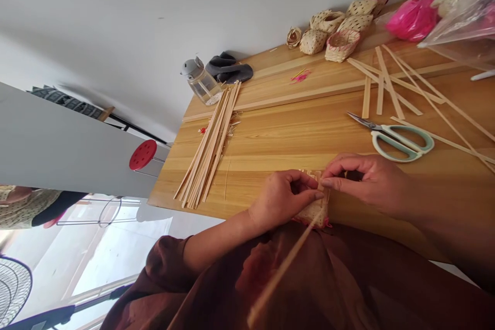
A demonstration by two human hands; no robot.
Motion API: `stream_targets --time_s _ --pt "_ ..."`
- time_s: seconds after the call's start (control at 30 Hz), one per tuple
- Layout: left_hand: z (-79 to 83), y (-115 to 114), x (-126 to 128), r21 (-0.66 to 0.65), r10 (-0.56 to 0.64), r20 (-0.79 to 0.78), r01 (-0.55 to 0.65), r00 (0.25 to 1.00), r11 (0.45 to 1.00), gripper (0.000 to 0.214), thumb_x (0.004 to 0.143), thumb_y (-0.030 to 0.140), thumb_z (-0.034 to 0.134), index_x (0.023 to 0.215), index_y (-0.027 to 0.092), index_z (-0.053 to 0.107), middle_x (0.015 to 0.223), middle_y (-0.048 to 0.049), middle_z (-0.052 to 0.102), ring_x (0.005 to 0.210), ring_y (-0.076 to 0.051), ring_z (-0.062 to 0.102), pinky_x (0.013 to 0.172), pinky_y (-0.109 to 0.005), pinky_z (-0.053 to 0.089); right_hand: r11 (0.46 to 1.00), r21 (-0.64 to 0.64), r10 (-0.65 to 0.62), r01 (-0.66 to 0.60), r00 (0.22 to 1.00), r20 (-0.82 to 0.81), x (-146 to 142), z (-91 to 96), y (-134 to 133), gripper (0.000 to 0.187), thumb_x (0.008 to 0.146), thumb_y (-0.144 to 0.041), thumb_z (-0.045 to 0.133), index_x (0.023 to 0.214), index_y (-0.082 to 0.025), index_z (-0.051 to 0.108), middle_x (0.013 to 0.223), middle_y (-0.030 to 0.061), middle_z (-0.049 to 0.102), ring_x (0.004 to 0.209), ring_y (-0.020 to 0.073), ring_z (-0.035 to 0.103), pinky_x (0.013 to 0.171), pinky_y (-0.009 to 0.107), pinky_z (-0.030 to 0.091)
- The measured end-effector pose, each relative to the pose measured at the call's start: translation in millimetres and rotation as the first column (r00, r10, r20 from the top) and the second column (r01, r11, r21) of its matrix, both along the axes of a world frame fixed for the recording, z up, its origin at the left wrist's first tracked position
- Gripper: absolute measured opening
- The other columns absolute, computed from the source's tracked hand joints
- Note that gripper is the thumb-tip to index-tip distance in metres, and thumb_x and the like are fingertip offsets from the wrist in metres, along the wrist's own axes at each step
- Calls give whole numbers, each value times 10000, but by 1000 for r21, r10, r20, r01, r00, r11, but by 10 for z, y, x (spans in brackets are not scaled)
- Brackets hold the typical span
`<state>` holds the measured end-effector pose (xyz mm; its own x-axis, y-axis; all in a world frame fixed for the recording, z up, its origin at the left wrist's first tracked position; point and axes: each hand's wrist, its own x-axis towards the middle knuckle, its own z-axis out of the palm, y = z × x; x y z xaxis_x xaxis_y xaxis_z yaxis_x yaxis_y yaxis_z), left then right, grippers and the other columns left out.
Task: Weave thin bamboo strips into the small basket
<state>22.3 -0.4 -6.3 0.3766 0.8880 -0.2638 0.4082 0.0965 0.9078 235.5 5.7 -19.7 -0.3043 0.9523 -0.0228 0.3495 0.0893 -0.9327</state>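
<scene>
My left hand (pixel 284 197) and my right hand (pixel 367 181) meet at the near edge of the wooden table (pixel 294 134). Between them sits a small woven straw piece (pixel 315 210) with a pink trim at its base. Both hands pinch its top edge with their fingertips close together. A long thin strip (pixel 284 268) runs from the woven piece down over my lap, toward the camera. The hands hide most of the piece.
A bundle of long pale strips (pixel 209 149) lies at the left. Green-handled scissors (pixel 398 138) and loose strips (pixel 390 87) lie at the right. Several small woven baskets (pixel 336 31), a pink plastic bag (pixel 415 15), a clear bottle (pixel 199 81) and a grey cloth (pixel 228 68) stand at the far edge.
</scene>
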Motion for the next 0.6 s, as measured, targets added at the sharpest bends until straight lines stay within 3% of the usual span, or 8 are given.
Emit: stream_targets --time_s 0.2,0.27,0.37,0.47,0.6 --pt "21 -3 0 56 -2 -101 8 995 998 265 846 407 726 832 143 742 693 14 638 609 -94 497 558 -225 368 994 13 -106 106 973 203 33 150 -127 297 840 -561 725 795 -272 773 740 6 753 659 219 647 605 344 457" --pt "35 -9 0 72 -16 -104 23 994 997 232 873 366 686 849 143 746 740 2 671 650 -102 535 600 -230 402 999 -12 44 -42 978 206 26 204 -194 251 849 -514 723 795 -277 781 753 6 761 663 220 658 600 339 462" --pt "51 -15 -1 74 -27 -86 34 996 997 185 874 306 665 855 142 748 771 -2 696 694 -112 574 651 -233 440 960 86 247 -266 951 184 -9 210 -252 188 912 -420 658 859 -298 790 826 14 776 722 227 689 665 348 497" --pt "58 -20 -8 68 -22 -90 29 996 997 168 869 284 662 849 139 744 759 2 691 684 -108 571 641 -226 439 926 187 289 -328 934 211 -33 157 -238 167 942 -362 636 875 -298 775 823 8 772 737 220 696 688 339 492" --pt "50 -36 -21 72 -6 -72 11 997 997 174 867 301 675 861 138 735 772 -2 689 676 -104 562 627 -224 430 912 227 279 -342 922 267 -37 98 -224 156 934 -328 646 843 -274 759 767 0 748 689 203 676 649 320 458"
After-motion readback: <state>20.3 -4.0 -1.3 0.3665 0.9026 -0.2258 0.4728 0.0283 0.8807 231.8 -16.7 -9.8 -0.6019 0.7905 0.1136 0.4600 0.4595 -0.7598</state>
